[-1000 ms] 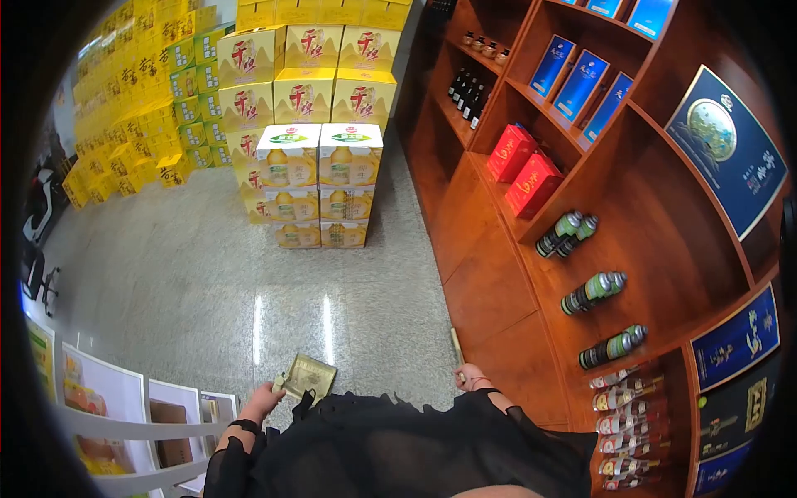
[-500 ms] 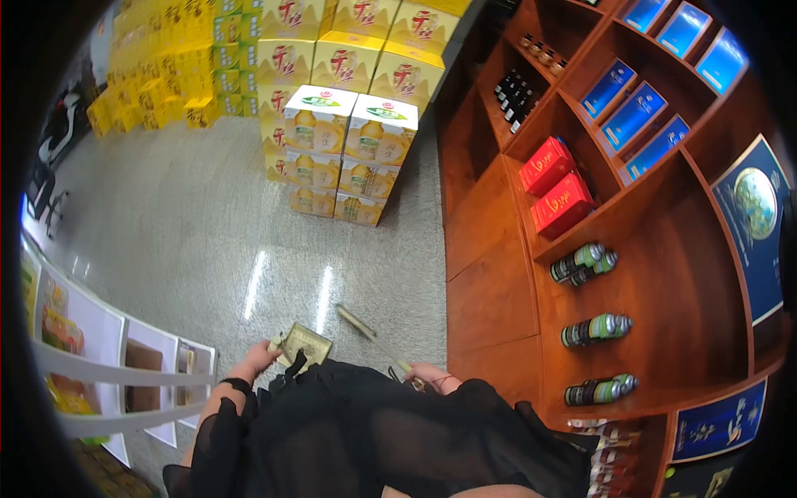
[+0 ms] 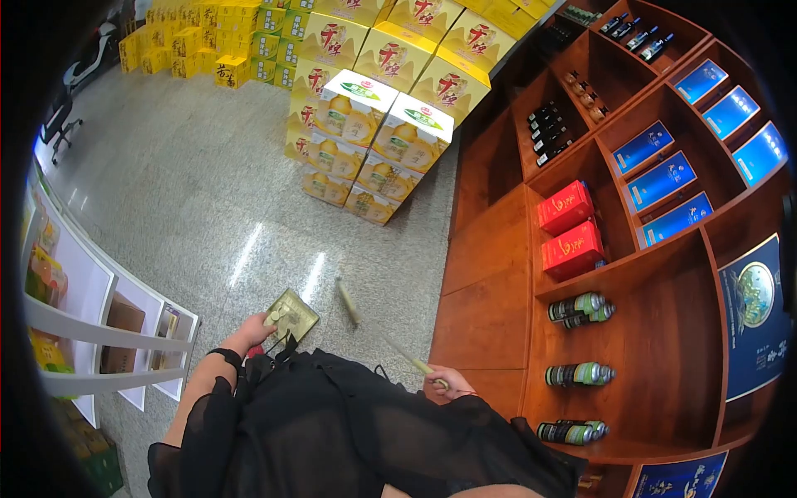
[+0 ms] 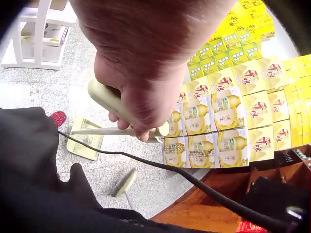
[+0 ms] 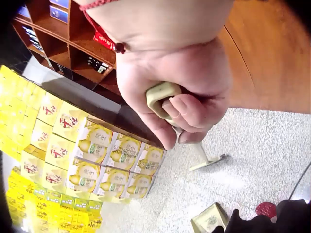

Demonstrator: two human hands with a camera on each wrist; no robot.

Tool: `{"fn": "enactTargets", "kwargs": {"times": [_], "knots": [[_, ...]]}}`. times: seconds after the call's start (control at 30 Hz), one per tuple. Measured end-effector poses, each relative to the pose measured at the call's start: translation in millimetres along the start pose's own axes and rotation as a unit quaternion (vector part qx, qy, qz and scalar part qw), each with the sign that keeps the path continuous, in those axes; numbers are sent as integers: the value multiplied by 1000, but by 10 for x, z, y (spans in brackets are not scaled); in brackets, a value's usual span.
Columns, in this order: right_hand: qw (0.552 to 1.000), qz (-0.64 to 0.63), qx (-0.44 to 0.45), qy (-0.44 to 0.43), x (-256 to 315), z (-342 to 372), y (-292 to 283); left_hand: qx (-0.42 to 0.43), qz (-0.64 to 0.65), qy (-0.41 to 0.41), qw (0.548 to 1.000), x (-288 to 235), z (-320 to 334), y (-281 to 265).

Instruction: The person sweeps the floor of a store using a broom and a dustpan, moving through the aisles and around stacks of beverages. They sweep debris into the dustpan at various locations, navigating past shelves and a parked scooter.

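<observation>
My left hand grips the T-shaped top of a long-handled dustpan, its pale fingers-wide grip showing in the left wrist view. The dustpan's shallow greenish tray lies on the floor, open side away from my left foot. In my right hand is the pale handle end of a broom, fingers curled round it. From there the thin stick slants down to a narrow broom head on the floor, to the right of the dustpan with a strip of floor between them.
Stacked drink cartons stand ahead on the speckled floor. A wooden shelf unit with cans, bottles and boxes runs along the right. White shelving is close on the left. A red shoe shows near the dustpan.
The broom head has swung left from beside the wooden cabinet towards the dustpan, with my right hand moving left too. The head view has turned right; my left hand keeps its hold.
</observation>
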State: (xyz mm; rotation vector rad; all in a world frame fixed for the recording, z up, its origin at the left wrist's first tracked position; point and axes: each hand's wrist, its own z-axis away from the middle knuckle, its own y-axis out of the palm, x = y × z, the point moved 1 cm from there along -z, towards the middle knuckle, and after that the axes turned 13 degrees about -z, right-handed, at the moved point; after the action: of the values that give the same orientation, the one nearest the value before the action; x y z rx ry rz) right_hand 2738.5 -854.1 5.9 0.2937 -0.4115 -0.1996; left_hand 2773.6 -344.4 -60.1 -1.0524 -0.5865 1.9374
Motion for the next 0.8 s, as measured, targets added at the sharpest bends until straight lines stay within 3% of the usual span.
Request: {"fn": "enactTargets", "kwargs": {"times": [0.13,0.2,0.27,0.33,0.4,0.5,0.57,0.6,0.67,0.73,0.8], "knots": [[997,-15,-72,-36,221,-80,32,14,-23,16,1000,128,-244,-131],[989,-11,-138,-58,258,-358,39,26,-33,15,999,237,-314,-255],[986,-30,-152,-59,238,-724,85,38,-73,45,996,372,-483,-383],[954,-181,-237,-38,154,-1168,49,38,-79,54,995,443,-578,-560],[931,-243,-261,-81,136,-1406,300,47,-72,46,995,550,-673,-712],[925,-258,-246,-133,1,-1661,560,46,-48,52,996,746,-787,-824],[946,-272,-174,-3,-2,-1870,593,31,-39,70,996,820,-849,-956],[946,-273,-175,-3,10,-1827,756,33,-35,67,997,842,-846,-1032],[980,-140,-135,35,25,-1541,1410,37,-30,65,997,899,-850,-1136],[988,-83,-130,15,-26,-1614,1589,33,-13,38,999,964,-888,-1239],[992,73,-97,-30,21,-1608,1801,38,-18,42,998,1033,-940,-1331]]}}
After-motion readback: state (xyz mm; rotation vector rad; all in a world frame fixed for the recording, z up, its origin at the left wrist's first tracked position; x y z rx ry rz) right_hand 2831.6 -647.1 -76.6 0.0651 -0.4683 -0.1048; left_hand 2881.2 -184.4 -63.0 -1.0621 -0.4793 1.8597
